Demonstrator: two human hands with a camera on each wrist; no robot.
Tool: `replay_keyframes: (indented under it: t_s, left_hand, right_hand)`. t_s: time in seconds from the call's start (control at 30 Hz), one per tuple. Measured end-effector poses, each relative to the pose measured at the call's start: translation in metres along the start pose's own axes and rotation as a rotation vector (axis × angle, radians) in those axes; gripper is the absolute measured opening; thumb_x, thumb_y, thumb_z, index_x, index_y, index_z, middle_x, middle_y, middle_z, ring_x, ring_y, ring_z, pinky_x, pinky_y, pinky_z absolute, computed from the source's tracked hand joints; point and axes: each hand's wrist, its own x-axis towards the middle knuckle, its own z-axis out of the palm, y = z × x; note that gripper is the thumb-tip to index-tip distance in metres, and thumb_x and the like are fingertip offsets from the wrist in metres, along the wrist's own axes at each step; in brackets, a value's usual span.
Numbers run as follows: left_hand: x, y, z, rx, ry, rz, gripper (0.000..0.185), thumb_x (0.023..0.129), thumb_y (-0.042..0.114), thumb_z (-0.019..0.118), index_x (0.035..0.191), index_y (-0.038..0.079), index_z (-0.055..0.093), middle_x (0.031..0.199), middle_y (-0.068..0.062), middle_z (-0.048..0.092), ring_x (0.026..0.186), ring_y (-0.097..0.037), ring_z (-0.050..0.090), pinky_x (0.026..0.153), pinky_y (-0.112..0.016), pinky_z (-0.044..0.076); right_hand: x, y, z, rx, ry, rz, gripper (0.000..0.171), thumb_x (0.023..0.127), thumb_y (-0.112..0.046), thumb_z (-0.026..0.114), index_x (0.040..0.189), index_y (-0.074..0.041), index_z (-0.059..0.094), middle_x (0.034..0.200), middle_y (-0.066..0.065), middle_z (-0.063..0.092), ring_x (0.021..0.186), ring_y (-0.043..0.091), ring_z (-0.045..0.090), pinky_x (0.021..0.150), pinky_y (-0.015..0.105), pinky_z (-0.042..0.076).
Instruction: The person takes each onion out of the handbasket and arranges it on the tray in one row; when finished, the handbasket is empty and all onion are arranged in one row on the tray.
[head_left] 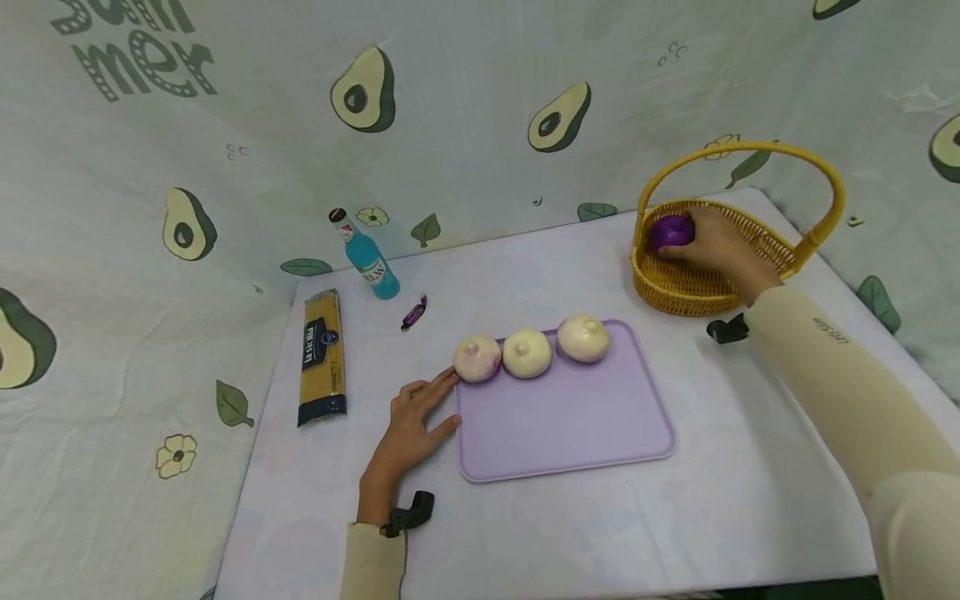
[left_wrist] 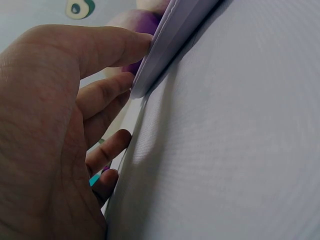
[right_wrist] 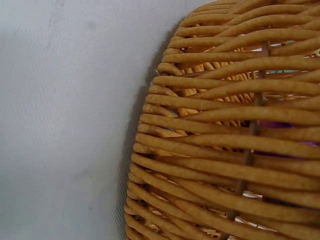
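Observation:
My right hand (head_left: 693,236) reaches into the yellow wicker basket (head_left: 675,292) and grips a round purple object (head_left: 666,231). Through the basket weave (right_wrist: 210,150) in the right wrist view only a sliver of purple (right_wrist: 280,125) shows; the hand itself is out of sight. My left hand (head_left: 431,404) lies flat on the table with straight fingers (left_wrist: 110,47) touching the left edge of the lilac tray (head_left: 570,425). Three pale round vegetables stand in a row at the tray's far edge: a purple-tinged one (head_left: 477,358) just beyond my left fingertips, a middle one (head_left: 527,352) and a right one (head_left: 583,337).
A yellow pasta packet (head_left: 322,357) lies at the left of the white table. A blue bottle (head_left: 369,260) stands behind it and a small purple wrapped candy (head_left: 413,312) lies nearby. Avocado-print cloth walls close in the back and sides.

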Motion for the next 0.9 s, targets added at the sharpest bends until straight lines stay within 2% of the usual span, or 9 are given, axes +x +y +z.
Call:
replay_keyframes:
  t_s: [0.23,0.6,0.9]
  left_hand:
    - [0.001,0.003,-0.001,0.001,0.001,0.002,0.065,0.096,0.046,0.063,0.155,0.036,0.038,0.159,0.022,0.03,0.132,-0.025,0.033,0.107,-0.054,0.017]
    - [0.001,0.0,0.0,0.006,0.006,0.013,0.065,0.095,0.044,0.063,0.155,0.035,0.039,0.159,0.018,0.032,0.13,-0.024,0.035,0.106,-0.052,0.018]
    - [0.0,0.001,0.0,-0.012,0.008,0.009,0.064,0.095,0.043,0.064,0.154,0.034,0.04,0.159,0.018,0.033,0.131,-0.026,0.034,0.106,-0.053,0.017]
  right_hand:
    - [-0.002,0.001,-0.001,-0.036,0.018,0.008,0.093,0.093,-0.041,0.07,0.152,0.011,0.021,0.15,0.038,0.024,0.136,0.056,0.026,0.107,0.066,0.026]
    - [-0.012,-0.005,-0.007,-0.061,0.044,-0.035,0.089,0.09,-0.043,0.074,0.147,0.011,0.032,0.147,0.038,0.031,0.132,0.055,0.032,0.105,0.066,0.029]
    - [-0.028,-0.014,-0.011,-0.096,0.04,-0.068,0.092,0.091,-0.043,0.072,0.15,0.011,0.028,0.15,0.037,0.029,0.134,0.055,0.03,0.105,0.067,0.029]
